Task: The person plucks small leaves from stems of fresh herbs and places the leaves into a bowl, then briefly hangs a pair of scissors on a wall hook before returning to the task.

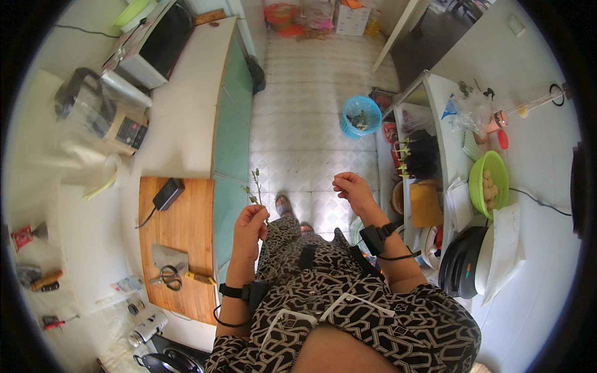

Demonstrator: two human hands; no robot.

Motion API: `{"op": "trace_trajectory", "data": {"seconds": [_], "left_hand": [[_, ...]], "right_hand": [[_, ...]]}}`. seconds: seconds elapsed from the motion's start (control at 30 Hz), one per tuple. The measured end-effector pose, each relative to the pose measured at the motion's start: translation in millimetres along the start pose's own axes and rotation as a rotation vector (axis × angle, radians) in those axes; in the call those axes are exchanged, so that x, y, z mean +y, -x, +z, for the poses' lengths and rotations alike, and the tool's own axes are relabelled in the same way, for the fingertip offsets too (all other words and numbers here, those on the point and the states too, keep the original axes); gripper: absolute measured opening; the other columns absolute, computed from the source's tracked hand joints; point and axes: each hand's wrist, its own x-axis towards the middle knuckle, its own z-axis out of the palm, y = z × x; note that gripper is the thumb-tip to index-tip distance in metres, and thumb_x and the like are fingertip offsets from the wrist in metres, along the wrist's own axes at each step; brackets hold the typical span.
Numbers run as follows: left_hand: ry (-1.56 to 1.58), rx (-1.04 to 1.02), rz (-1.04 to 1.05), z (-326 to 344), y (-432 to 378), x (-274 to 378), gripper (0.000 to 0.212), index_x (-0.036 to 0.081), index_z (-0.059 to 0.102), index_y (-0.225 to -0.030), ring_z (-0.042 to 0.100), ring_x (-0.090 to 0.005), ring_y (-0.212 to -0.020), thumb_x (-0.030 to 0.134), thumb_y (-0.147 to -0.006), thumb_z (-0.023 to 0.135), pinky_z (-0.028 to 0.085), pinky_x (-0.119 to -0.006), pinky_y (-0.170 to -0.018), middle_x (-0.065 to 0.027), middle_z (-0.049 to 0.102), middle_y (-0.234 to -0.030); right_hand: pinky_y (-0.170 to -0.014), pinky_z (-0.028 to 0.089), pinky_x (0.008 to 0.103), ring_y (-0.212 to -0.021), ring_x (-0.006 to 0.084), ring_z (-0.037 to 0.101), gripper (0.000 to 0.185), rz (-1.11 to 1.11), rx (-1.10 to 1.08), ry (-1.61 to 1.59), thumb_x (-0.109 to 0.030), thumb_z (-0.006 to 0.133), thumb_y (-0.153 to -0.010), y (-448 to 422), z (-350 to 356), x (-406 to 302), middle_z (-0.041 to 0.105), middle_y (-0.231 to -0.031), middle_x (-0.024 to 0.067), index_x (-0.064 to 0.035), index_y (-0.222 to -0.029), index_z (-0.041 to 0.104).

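My left hand (253,221) pinches a thin green plant stem (258,186) between thumb and fingers. The stem stands roughly upright above the hand, with small leaves or buds along its upper part. My right hand (350,190) is raised on the other side, apart from the stem. Its thumb and fingertips are drawn together, and I see nothing between them. Beyond the right hand, a blue plastic basket (349,127) stands on the floor with dark green scraps (359,120) inside.
On the left counter, a wooden cutting board (186,233) bears a cleaver (163,256), scissors (171,278) and a black power adapter (169,194). A microwave (156,51) stands farther back. The right shelf (447,93) carries a green basket (476,179) of eggs (487,186); eggplants (422,154) lie below.
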Motion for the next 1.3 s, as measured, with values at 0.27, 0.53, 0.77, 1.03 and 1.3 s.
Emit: {"op": "trace_trajectory", "data": {"seconds": [0.27,0.53,0.77,1.03,1.3], "left_hand": [[0.001,-0.069,-0.011,41.4,-101.2,64.1,0.015,0.007,0.057,-0.097,0.046,-0.0038,-0.052,0.015,-0.087,0.066,0.035,-0.019,-0.042,-0.0005,0.06,-0.08],[-0.036,-0.097,-0.038,50.6,-186.0,116.8,0.016,0.006,0.057,-0.096,0.045,-0.0038,-0.052,0.016,-0.087,0.065,0.034,-0.019,-0.042,-0.0019,0.061,-0.082],[-0.053,-0.052,-0.091,82.4,-226.9,134.8,0.012,0.01,0.057,-0.097,0.046,-0.0039,-0.053,0.016,-0.089,0.064,0.035,-0.019,-0.044,-0.0005,0.061,-0.083],[-0.02,0.092,-0.074,147.1,-264.3,157.8,0.016,0.006,0.057,-0.1,0.046,-0.0038,-0.055,0.014,-0.088,0.064,0.035,-0.019,-0.044,-0.0026,0.061,-0.084],[-0.034,0.203,-0.092,201.5,-284.3,180.3,0.016,0.007,0.057,-0.1,0.046,-0.0034,-0.055,0.015,-0.088,0.065,0.035,-0.019,-0.044,-0.0024,0.061,-0.085]], "right_hand": [[-0.067,0.048,0.0251,-0.078,0.0117,0.062,0.018,-0.02,0.157,0.049,-0.017,0.067,-0.087,-71.1,-17.2,-64.2,0.066,-0.091,0.0032,-0.0065,-0.101,0.061],[-0.062,0.047,0.0229,-0.075,0.0103,0.061,0.019,-0.059,0.335,0.077,-0.017,0.067,-0.086,-139.7,-39.7,-120.4,0.065,-0.085,0.0017,-0.0049,-0.1,0.062],[-0.06,0.046,0.0237,-0.073,0.0112,0.06,0.018,-0.061,0.378,0.111,-0.015,0.066,-0.086,-206.9,-86.2,-144.8,0.064,-0.084,0.0027,-0.0036,-0.1,0.062],[-0.058,0.047,0.0263,-0.07,0.0109,0.059,0.015,-0.072,0.51,0.253,-0.015,0.069,-0.081,-320.2,-165.8,-192.1,0.063,-0.08,-0.0005,-0.0084,-0.095,0.065],[-0.039,0.036,0.0254,-0.052,0.0138,0.053,0.016,-0.093,0.552,0.339,-0.001,0.061,-0.083,-417.2,-241.2,-194.6,0.058,-0.07,0.0063,-0.0007,-0.099,0.063]]}}
